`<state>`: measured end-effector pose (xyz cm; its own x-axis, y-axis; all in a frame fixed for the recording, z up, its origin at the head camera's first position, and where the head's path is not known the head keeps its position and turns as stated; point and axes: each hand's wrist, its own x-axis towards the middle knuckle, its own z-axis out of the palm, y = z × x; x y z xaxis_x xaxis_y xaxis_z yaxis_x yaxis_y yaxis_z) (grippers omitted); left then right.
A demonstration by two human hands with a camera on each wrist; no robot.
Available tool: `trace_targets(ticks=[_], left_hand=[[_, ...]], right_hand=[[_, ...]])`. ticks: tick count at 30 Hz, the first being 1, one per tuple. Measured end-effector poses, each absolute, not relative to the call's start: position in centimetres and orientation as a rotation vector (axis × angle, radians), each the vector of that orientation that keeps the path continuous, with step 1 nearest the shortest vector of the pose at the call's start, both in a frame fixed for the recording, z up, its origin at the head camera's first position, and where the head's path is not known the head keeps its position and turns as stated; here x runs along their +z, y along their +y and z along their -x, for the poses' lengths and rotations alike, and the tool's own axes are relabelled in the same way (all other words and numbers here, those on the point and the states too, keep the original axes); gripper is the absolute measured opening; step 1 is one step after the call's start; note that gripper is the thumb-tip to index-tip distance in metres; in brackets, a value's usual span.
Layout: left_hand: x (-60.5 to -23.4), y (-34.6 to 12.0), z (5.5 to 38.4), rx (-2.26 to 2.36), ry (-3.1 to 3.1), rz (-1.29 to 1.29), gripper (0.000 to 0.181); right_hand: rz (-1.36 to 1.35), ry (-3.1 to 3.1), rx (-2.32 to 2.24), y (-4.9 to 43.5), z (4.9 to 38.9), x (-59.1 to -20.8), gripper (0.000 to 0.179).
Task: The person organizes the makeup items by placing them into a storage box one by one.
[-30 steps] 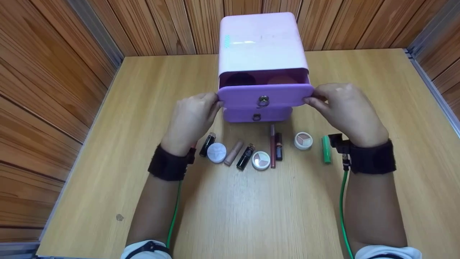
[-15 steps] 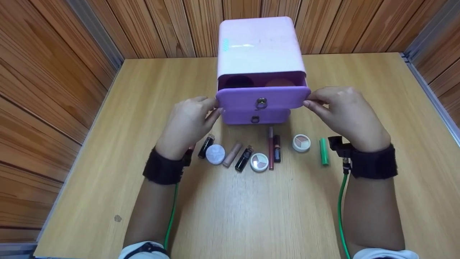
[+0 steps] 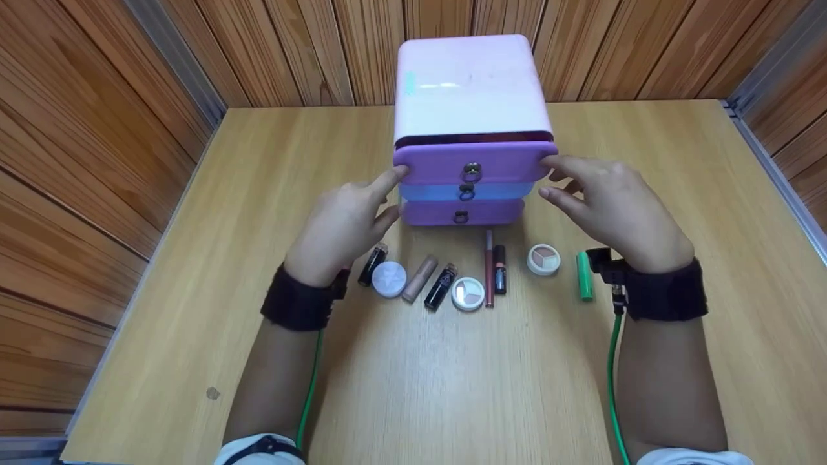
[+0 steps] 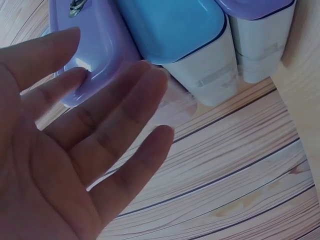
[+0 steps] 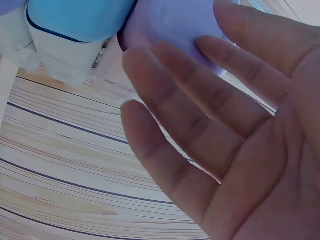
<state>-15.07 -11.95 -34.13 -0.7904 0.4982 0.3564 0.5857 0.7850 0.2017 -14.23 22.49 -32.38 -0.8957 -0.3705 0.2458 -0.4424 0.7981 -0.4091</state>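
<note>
At the pink organizer point(image 3: 475, 87), likely drawer-closing step.
Left hand point(image 3: 342, 223) and right hand point(image 3: 620, 206), fingers loosely extended, touch opposite ends of the slightly protruding top drawer point(image 3: 446, 164); next probably needs even pushing.

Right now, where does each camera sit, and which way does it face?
Head: worn on the head, facing forward and down at the pink drawer box; left hand, right hand and both forearms show.
Left wrist: on that wrist, facing the blue drawer past the left hand's palm side.
Right wrist: mirrored, facing the same drawer past the right hand's palm side.
Both wrist views share the blue drawer.
</note>
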Motion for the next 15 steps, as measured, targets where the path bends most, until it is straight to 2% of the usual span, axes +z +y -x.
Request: trace_targets(ticks=[15], left_hand=[[-34.38,-12.02,15.49,-0.366,-2.836,0.758,0.073]], right_hand=[[-0.54,-2.984,0.703,22.65,14.67,-32.55,0.059]])
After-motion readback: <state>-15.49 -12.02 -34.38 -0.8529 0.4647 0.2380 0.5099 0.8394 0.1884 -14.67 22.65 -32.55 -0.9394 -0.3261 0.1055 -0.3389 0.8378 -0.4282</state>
